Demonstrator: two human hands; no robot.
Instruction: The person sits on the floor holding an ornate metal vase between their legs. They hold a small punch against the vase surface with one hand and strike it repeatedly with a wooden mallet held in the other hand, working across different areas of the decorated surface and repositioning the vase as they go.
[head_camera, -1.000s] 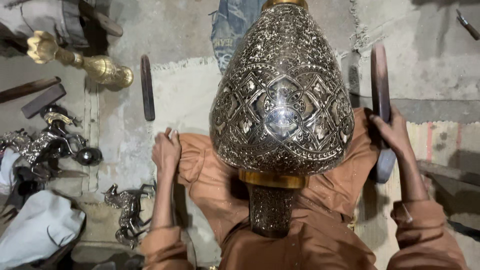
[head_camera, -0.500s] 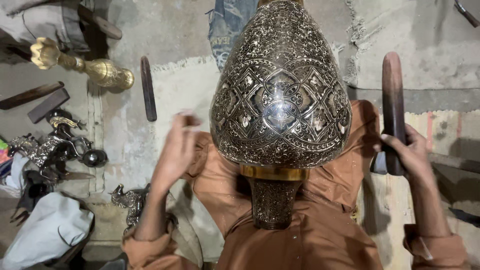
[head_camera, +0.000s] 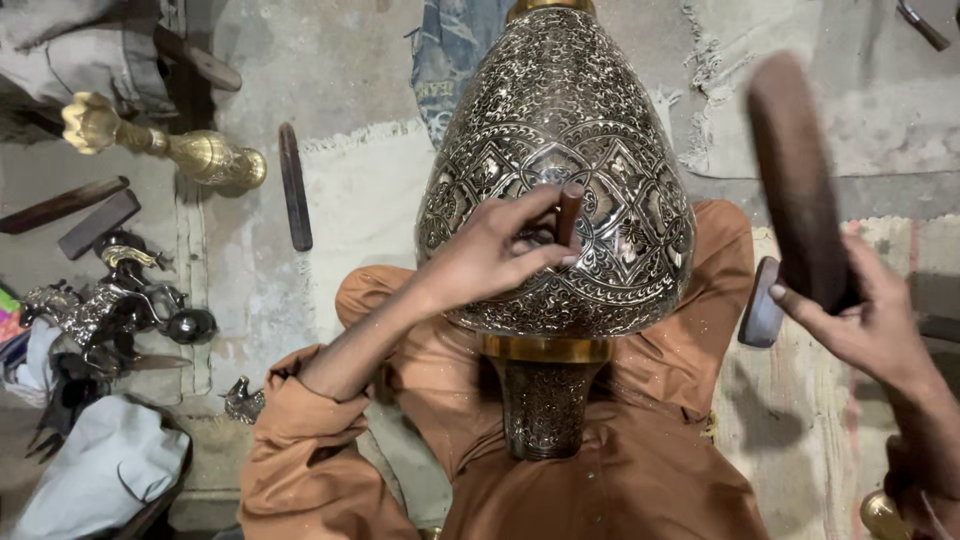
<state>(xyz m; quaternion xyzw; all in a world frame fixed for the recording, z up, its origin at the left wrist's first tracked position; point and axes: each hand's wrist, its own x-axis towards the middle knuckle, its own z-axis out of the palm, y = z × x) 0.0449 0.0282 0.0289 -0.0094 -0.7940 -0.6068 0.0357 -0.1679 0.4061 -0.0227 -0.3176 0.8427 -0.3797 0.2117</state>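
A large engraved silver-and-black metal vase (head_camera: 560, 130) with a brass collar lies across my lap, its narrow foot toward my body. My left hand (head_camera: 485, 258) rests on the vase's belly and pinches a short dark punch (head_camera: 569, 212) with its tip against the engraved pattern. My right hand (head_camera: 865, 325) is raised to the right of the vase and grips a hammer by its thick wooden handle (head_camera: 795, 170). The handle is blurred, and the hammer's dark head (head_camera: 762, 305) shows beside my fingers. My orange sleeves and tunic fill the lower frame.
On the floor at left lie a brass trumpet-shaped stand (head_camera: 170, 145), a dark flat tool (head_camera: 295, 185), wooden pieces (head_camera: 60, 205), metal horse figurines (head_camera: 110, 300) and a white cloth (head_camera: 100, 470). A small bird figure (head_camera: 243, 400) sits by my left elbow.
My left hand has risen from my lap onto the vase, now holding the punch. My right hand has lifted the hammer off the floor and swung it upward.
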